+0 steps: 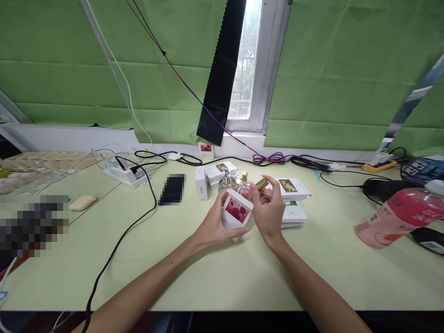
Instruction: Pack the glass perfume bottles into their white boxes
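My left hand [214, 223] is closed around a small white perfume box [237, 212] with a picture of red roses on its front, held tilted above the table. Right beside it, my right hand [269, 212] is curled with thumb and forefinger around a perfume bottle whose slanted gold cap [262, 183] shows between them; the fingers hide most of its glass. Behind the hands stand a clear perfume bottle [227, 181] with a silver top and a pinkish perfume bottle [244, 188] with a gold top.
White boxes [201, 183] stand behind to the left, and others [294, 213] lie stacked to the right. A black cable [130, 226] crosses the table from a power strip [125, 175]. A pink drink bottle [391, 219] is at far right, a blurred dark rectangle [172, 189] at left.
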A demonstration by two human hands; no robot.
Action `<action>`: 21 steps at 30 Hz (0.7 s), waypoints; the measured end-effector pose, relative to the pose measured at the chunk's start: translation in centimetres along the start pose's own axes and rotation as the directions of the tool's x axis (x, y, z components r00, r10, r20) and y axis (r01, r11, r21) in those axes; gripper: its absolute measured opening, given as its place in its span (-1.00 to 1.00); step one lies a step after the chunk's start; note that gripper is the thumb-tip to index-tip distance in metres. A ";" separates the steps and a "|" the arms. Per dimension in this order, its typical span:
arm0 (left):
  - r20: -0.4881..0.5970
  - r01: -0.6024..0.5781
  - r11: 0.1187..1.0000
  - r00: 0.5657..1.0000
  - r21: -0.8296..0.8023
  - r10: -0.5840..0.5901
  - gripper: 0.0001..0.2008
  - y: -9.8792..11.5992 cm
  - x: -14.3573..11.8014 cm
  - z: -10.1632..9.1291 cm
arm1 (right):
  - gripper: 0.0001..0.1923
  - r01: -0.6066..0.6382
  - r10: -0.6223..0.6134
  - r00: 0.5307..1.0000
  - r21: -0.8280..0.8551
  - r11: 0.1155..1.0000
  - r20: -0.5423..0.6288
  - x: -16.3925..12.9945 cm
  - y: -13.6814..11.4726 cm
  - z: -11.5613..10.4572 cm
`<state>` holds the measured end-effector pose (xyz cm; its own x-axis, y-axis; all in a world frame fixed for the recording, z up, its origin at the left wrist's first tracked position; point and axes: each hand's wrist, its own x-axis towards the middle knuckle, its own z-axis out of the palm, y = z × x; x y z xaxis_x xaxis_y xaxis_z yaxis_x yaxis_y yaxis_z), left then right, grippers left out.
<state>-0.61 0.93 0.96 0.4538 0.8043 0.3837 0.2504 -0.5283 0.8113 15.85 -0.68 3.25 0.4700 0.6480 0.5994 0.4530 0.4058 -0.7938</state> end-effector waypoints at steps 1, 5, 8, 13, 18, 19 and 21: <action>-0.021 0.011 1.000 1.000 0.025 -0.011 0.06 0.0 -0.1 0.2 | -0.60 -0.004 0.004 1.000 0.003 1.000 0.007 -0.1 0.0 0.1; -0.081 0.109 0.983 0.992 0.147 -0.098 0.00 0.3 -0.4 0.7 | -0.59 -0.018 0.019 1.000 -0.003 1.000 0.019 -0.4 0.1 0.3; -0.100 0.118 0.980 0.990 0.163 -0.103 -0.07 0.6 -0.6 1.0 | -0.59 -0.030 0.030 0.999 -0.004 1.000 0.016 -0.5 0.1 0.4; -0.091 0.109 0.979 0.991 0.173 -0.095 -0.05 0.7 -0.6 0.9 | -0.61 -0.029 0.029 0.999 -0.017 0.999 0.015 -0.5 0.1 0.4; -0.085 0.118 0.977 0.991 0.176 -0.104 -0.04 0.7 -0.7 0.8 | -0.61 -0.031 0.031 0.999 -0.026 0.999 0.032 -0.6 -0.1 0.4; -0.087 0.120 0.977 0.991 0.179 -0.106 -0.05 0.7 -0.7 0.8 | -0.61 -0.032 0.033 0.999 -0.025 0.999 0.034 -0.7 -0.1 0.4; -0.098 0.119 0.973 0.990 0.196 -0.101 -0.06 0.7 -0.8 1.0 | -0.61 -0.035 0.035 0.999 -0.026 0.999 0.036 -0.7 -0.1 0.4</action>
<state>0.02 -0.35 0.81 0.3403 0.8762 0.3412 0.4651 -0.4722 0.7488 15.17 -0.89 2.85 0.4581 0.6848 0.5667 0.4558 0.3664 -0.8112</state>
